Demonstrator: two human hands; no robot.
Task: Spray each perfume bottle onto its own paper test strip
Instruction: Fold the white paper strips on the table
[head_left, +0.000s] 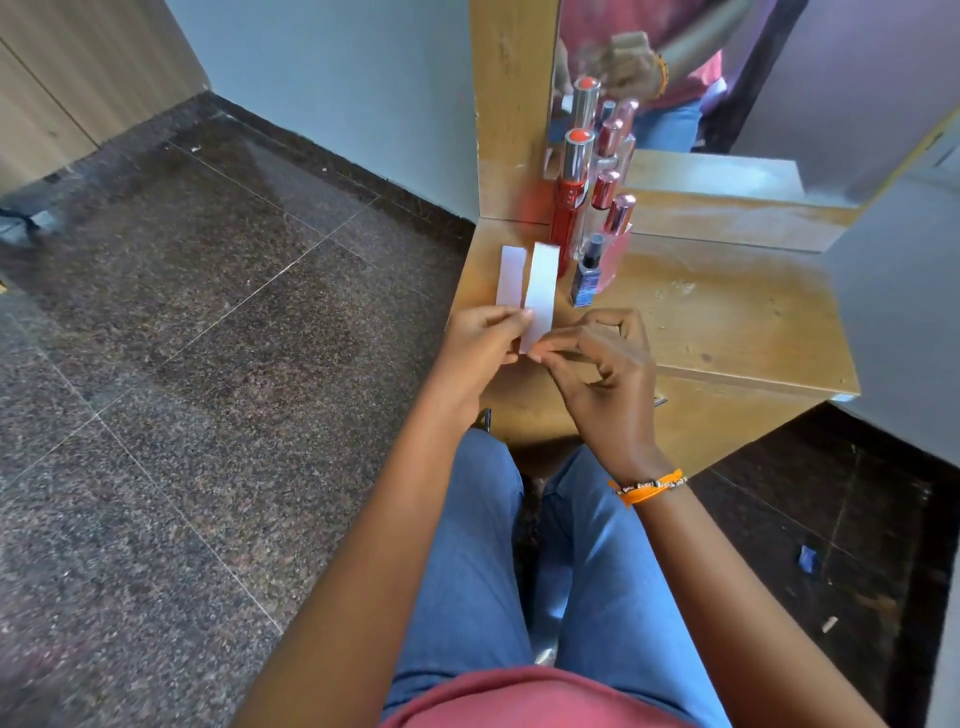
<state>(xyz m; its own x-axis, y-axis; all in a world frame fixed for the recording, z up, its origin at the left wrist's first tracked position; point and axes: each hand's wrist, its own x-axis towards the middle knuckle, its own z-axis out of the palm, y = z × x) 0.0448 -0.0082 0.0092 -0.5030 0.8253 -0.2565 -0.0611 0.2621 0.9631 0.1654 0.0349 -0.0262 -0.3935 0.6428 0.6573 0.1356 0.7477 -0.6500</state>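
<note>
Two white paper strips stand up between my hands over the near left corner of the wooden shelf (727, 317). My left hand (480, 348) pinches the left strip (510, 278) at its lower end. My right hand (602, 369) pinches the bottom of the right strip (542, 291). Just beyond the strips stands a row of perfume bottles: a tall red bottle (569, 200) with a silver cap, a small dark blue bottle (587, 280) nearest me, and clear and pink bottles (613, 218) with metallic pink caps.
A mirror (727, 78) in a wooden frame rises behind the bottles and reflects them and my hands. A grey wall closes the shelf's right side. Dark granite floor lies to the left and below; my knees are under the shelf edge.
</note>
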